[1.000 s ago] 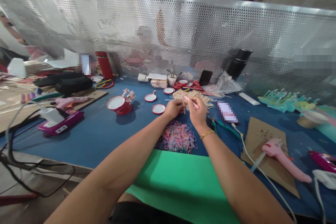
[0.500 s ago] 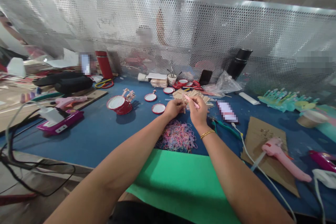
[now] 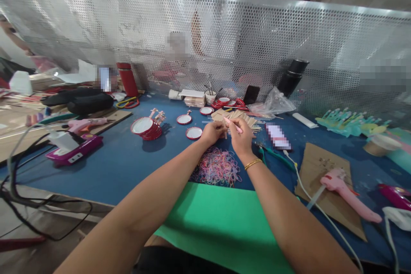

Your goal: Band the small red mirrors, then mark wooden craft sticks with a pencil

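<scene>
My left hand (image 3: 212, 133) is closed, pinching a small flat wooden stick (image 3: 225, 134) that stands roughly upright at the fingertips. Close by on its right, my right hand (image 3: 243, 136) is wrapped round a slim pink pen (image 3: 238, 129), whose end reaches the top of the stick. Beneath both hands lies a heap of thin, multicoloured rubber bands (image 3: 220, 167). A loose pile of flat wooden sticks (image 3: 248, 120) is just behind the fingers. Part of the held stick is hidden by the fingers.
Small red-rimmed white discs (image 3: 194, 133) and a stack of them (image 3: 146, 130) sit to the left. Green-handled pliers (image 3: 278, 156), a phone (image 3: 278, 137) and a pink glue gun (image 3: 348, 195) lie on the right. A perforated metal screen (image 3: 154, 34) closes off the back.
My right hand and the pink pen have shifted very slightly at the wooden stick. My left hand stays in place, and everything else is unchanged.
</scene>
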Tool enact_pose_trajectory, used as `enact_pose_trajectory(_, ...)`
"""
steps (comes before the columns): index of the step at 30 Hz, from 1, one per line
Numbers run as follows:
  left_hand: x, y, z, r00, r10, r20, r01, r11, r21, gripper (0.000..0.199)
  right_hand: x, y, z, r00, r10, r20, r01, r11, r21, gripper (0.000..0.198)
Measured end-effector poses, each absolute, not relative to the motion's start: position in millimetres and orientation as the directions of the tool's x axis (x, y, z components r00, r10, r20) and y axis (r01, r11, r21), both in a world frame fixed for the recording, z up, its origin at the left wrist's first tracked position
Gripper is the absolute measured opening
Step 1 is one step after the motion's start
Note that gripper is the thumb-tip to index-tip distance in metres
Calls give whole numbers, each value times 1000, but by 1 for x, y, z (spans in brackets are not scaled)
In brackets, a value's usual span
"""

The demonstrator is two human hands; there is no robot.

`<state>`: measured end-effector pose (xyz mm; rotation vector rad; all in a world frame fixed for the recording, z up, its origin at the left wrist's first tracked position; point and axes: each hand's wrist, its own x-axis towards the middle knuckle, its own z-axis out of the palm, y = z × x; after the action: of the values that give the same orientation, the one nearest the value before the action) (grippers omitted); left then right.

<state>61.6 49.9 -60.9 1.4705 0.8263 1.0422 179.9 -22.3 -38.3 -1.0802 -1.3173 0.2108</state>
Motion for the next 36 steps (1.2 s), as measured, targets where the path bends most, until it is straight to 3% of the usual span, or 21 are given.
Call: enact_pose_trajectory(36,62,47,-57,357,923,144,-20,-146,989,24,182,-20,-40,344,672,656,433,506,-746,22)
